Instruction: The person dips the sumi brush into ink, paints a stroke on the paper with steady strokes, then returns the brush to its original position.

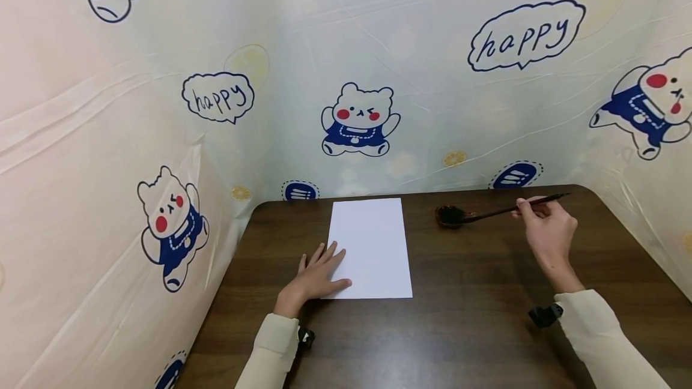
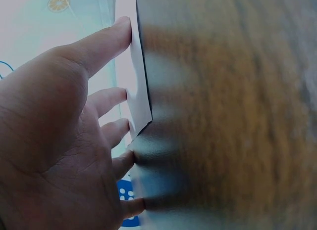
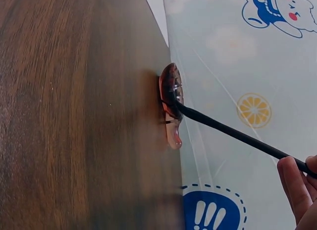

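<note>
A writing brush (image 1: 494,213) with a dark handle slants across the right side of the table, and my right hand (image 1: 550,234) pinches it. The brush's head end is in a small dark dish (image 1: 447,215), which looks like an inkstone. Seen from the right wrist, this dish (image 3: 172,84) has a glossy reddish-brown rim, and the brush (image 3: 233,133) dips into it; its bristles are hidden there. A blank white sheet of paper (image 1: 374,251) lies left of the dish. With fingers spread, my left hand (image 1: 315,278) rests at the sheet's lower left edge, thumb and some fingertips on it.
The dark wooden table (image 1: 459,335) reaches back to a pale printed curtain (image 1: 416,77), which also hangs along the left and right sides. Cartoon bears and word bubbles are printed on it. A small black device (image 1: 545,315) sits at the right wrist.
</note>
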Demonstrator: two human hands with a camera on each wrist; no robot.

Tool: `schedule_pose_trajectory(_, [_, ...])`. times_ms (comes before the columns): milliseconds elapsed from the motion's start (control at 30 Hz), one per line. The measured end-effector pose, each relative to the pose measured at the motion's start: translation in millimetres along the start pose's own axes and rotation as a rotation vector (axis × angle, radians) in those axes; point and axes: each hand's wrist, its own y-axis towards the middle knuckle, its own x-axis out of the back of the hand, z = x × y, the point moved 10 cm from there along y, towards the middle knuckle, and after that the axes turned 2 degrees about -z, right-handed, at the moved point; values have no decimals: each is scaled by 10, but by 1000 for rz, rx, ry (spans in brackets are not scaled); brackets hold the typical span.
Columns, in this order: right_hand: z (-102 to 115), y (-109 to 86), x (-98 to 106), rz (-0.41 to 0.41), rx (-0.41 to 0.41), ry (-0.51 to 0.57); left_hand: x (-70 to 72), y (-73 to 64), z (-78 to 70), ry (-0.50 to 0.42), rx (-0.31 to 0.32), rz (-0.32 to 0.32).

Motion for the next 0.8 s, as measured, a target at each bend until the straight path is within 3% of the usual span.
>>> schedule_pose_trajectory(500, [56,14,115,-32,45,-59,-11,-7,1,-15,-12,0])
schedule_pose_trajectory(800, [170,113,140,-61,47,10,0,-3,-1,2,6,-1])
